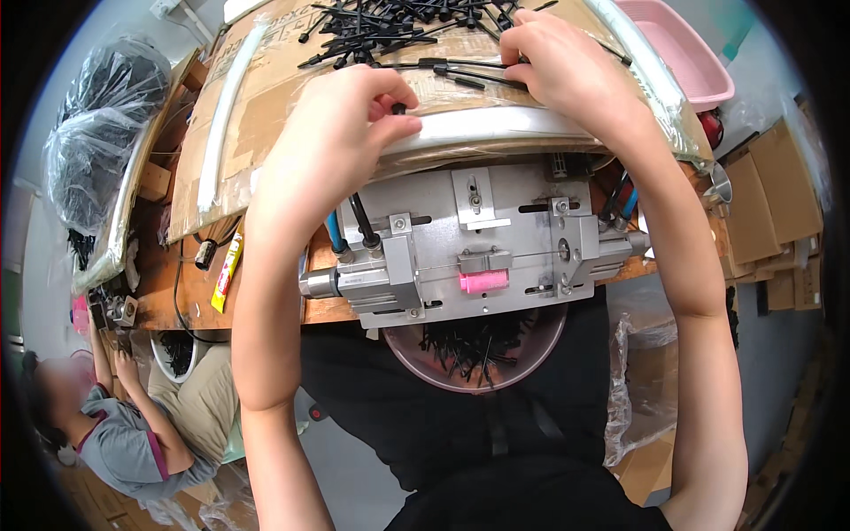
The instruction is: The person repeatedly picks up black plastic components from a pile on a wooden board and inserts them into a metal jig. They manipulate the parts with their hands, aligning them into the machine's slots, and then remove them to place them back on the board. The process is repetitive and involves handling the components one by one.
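Slim black rods with thicker ends [416, 19], too tangled to count, lie heaped on a brown cardboard sheet [235, 159]. The right hand [558, 66], wrist arched, apparently pinches rod ends there. The left hand [341, 115], fingers curled, grips one small black tip [398, 109]. Nearer the body: one flat grey metal fixture [434, 195] bearing one pink block [484, 281]; one round pink bowl [407, 358] beneath.

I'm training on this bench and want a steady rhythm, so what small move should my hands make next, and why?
Probably draw one rod from the pile with your right hand: its fingertips are already at the rods, while your left hand seems occupied, with a small black piece between thumb and fingers.
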A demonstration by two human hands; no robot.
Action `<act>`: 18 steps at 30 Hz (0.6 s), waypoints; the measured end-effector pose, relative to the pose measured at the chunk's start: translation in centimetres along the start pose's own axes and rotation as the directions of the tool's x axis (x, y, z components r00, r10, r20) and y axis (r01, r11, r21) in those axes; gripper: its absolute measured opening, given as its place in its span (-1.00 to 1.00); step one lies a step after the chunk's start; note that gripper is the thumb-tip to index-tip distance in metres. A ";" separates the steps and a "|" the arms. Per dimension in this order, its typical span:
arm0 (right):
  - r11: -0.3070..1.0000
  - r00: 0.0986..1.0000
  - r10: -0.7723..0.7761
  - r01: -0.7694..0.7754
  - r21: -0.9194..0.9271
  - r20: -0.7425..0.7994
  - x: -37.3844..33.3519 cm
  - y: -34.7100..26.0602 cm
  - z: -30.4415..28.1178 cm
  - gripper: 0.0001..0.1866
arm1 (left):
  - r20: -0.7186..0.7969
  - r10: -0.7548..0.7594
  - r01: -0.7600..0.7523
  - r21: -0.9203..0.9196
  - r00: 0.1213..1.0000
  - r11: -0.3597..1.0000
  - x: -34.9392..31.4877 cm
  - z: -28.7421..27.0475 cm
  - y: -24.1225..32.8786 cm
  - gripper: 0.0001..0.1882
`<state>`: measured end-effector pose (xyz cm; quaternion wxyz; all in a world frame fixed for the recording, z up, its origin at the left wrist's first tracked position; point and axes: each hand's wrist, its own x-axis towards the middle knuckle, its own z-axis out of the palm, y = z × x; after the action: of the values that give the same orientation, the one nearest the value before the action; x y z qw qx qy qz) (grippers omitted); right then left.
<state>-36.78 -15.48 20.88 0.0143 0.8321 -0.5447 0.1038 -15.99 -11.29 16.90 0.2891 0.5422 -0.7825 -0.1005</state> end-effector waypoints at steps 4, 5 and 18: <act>0.958 0.821 -0.178 0.271 0.096 -0.543 0.0 3.0 2.4 -0.87 | -0.204 0.057 -0.048 0.052 0.977 0.998 -4.1 0.7 2.7 -0.84; 0.902 0.868 0.093 0.134 0.410 -0.488 -0.6 3.4 2.4 -0.88 | -0.263 0.095 -0.066 0.117 0.960 0.991 -5.7 1.9 3.0 -0.72; 0.321 0.908 0.170 0.317 0.893 -0.383 -11.5 6.1 2.8 -0.73 | -0.006 -0.050 0.050 0.175 0.999 0.983 -16.3 13.3 8.6 -0.28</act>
<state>-46.28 -7.99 15.40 -0.3532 0.6653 -0.3255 0.5716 -26.28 4.83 4.54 0.2383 0.5850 -0.7743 -0.0381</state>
